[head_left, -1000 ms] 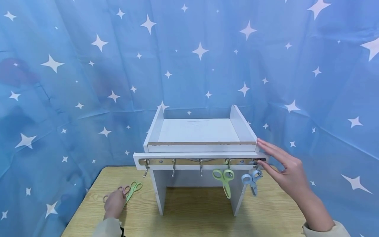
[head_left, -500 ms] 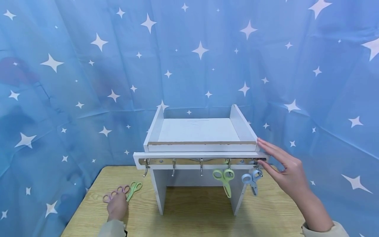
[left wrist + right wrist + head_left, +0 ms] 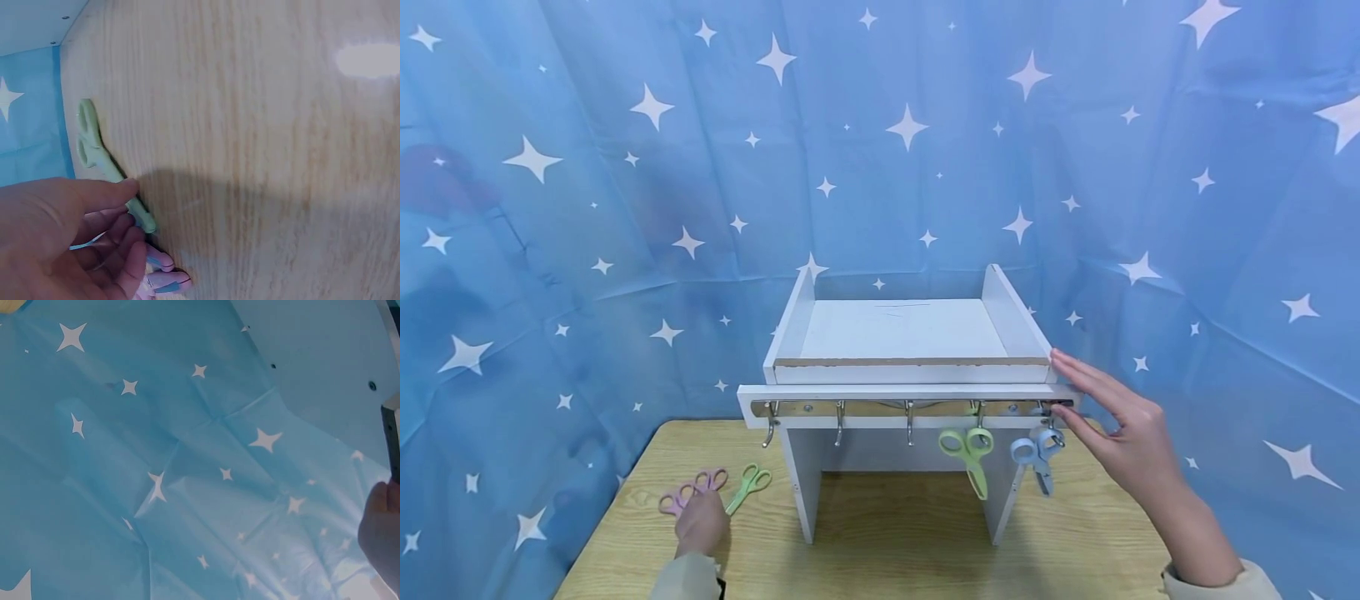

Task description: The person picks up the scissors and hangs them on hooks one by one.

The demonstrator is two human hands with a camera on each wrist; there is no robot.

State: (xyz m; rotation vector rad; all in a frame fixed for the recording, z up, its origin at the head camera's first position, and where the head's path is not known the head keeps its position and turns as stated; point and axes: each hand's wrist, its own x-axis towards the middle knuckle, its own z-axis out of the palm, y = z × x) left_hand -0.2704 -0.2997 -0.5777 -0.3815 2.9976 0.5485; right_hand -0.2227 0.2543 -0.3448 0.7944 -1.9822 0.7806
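On the left of the table my left hand (image 3: 703, 523) pinches the blade end of a pair of light green scissors (image 3: 749, 485). Its thumb lies along the blades and the other fingers curl beneath in the left wrist view. Pink-purple scissors (image 3: 711, 480) lie just beside, partly hidden by this hand. My right hand (image 3: 1131, 437) holds the right end of a white hook rack (image 3: 880, 392), thumb in front and fingers against the side panel. From the rack's hooks hang another pair of green scissors (image 3: 973, 454) and blue scissors (image 3: 1037, 454), near the right thumb.
The rack stands on the wooden table (image 3: 880, 575), with a shelf tray (image 3: 902, 329) on top. Bare metal hooks (image 3: 840, 425) line the left and middle of its rail. A blue curtain (image 3: 625, 192) with white stars surrounds the table.
My left hand has moved off the pink-purple scissors, slightly right and nearer, to the green ones. Those green scissors have shifted a little right. The right hand stays put.
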